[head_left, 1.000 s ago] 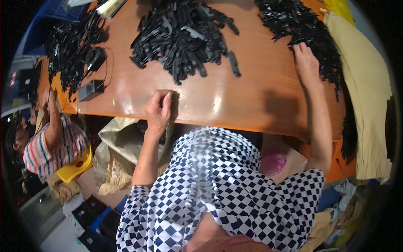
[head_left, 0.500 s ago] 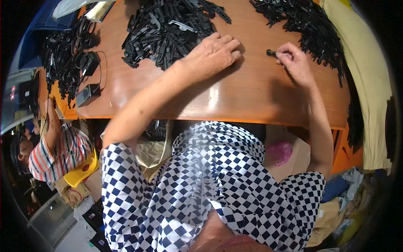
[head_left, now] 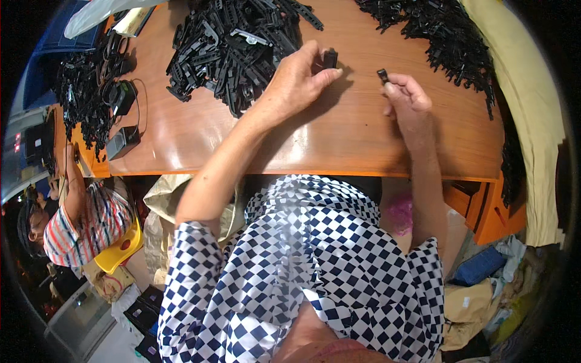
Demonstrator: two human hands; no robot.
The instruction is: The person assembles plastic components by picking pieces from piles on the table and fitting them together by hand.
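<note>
Left hand point(head_left: 296, 78) pinches a blocky black plastic part point(head_left: 330, 58); right hand point(head_left: 407, 100) pinches a smaller black clip point(head_left: 382, 75) over glossy wooden worktop point(head_left: 339, 139).

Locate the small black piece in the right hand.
Head view, upper right: small black piece pinched at the right hand fingertips, above the wooden table.

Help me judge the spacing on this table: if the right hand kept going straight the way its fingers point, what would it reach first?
The right hand, pinching a small black part, points toward the table's far edge. Bare wooden tabletop lies ahead first; the heap of black parts begins slightly right of that line, though depth is unclear.
</note>
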